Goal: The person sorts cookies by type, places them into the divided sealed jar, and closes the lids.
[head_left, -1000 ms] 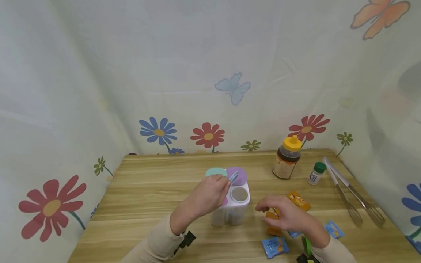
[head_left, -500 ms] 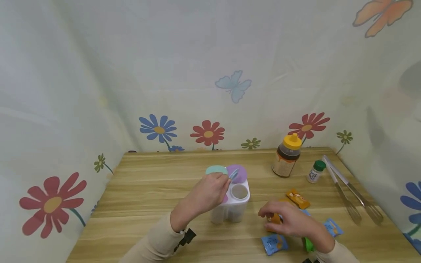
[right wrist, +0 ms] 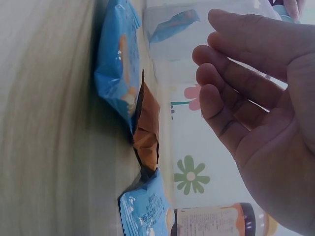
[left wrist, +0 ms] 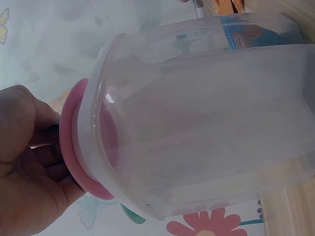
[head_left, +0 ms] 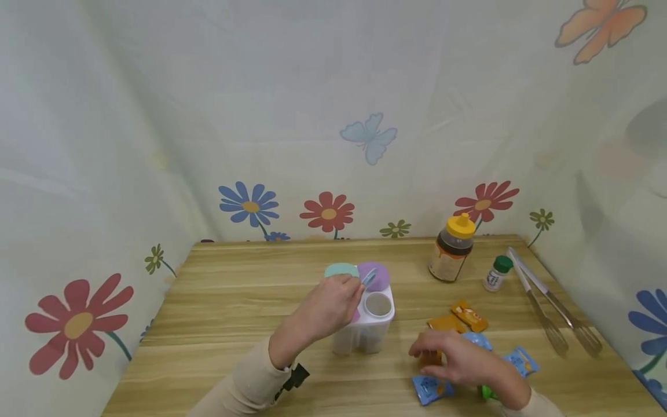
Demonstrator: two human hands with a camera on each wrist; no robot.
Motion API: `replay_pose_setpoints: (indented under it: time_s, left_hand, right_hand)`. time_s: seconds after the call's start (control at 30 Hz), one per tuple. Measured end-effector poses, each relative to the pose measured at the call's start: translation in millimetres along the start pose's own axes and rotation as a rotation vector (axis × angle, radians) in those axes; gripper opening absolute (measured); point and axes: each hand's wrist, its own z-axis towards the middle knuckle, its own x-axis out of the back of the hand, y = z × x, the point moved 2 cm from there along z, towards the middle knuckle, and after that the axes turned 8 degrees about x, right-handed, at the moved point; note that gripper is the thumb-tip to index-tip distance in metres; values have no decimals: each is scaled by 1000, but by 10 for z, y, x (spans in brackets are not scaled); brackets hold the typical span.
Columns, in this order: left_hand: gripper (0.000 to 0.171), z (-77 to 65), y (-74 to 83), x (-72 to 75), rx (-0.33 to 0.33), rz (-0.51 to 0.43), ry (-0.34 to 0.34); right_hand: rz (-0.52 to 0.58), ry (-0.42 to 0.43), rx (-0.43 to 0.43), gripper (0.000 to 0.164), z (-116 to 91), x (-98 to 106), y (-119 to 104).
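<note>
A clear container (head_left: 370, 336) with a white top stands mid-table. Its teal lid (head_left: 341, 269), purple lid (head_left: 374, 275) and pink lid (left wrist: 74, 140) sit in place, and one round opening (head_left: 377, 304) is uncovered. Above the top, my left hand (head_left: 330, 304) pinches a light blue lid (head_left: 369, 278), seen edge-on. My right hand (head_left: 453, 356) hovers over the snack packets with loosely curved fingers and holds nothing. Below it lie a blue packet (head_left: 431, 389) and an orange packet (right wrist: 147, 130). Another blue packet (right wrist: 174, 25) shows through the container's wall.
More orange packets (head_left: 469, 315) and a blue packet (head_left: 521, 362) lie around the right hand, beside a green item (head_left: 488, 394), partly hidden. Farther back stand a yellow-capped bottle (head_left: 452, 249) and a green-capped shaker (head_left: 497, 273). Metal tongs (head_left: 552, 307) lie at the right edge.
My right hand has come slightly nearer the table's front, uncovering more of the orange packets behind it. My left hand stays over the container with the light blue lid.
</note>
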Motion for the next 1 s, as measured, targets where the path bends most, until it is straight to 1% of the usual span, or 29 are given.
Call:
replay_pose_setpoints:
  time_s: [0.1, 0.23, 0.33, 0.43, 0.7, 0.83, 1.0]
  left_hand:
    - [17, -3, -4, -6, 5, 0, -6]
    - [17, -8, -7, -14, 6, 4, 2]
    - [18, -11, -6, -20, 4, 2, 8]
    - [18, -13, -4, -25, 2, 2, 10]
    - [18, -17, -11, -26, 9, 4, 2]
    - [18, -14, -10, -20, 9, 0, -1]
    - [18, -15, -9, -13, 16, -10, -7]
  right_hand:
    - [-19, -13, 8, 27, -12, -18, 11]
    - [-36, -37, -32, 30, -45, -31, 24]
    - [-24, -53, -68, 32, -75, -41, 25]
    - [-1, -53, -80, 32, -103, -55, 27]
    - [37, -43, -94, 32, -156, -81, 62]
    - [25, -60, -105, 33, -172, -82, 73]
    - [-7, -87, -74, 34, -187, -81, 52]
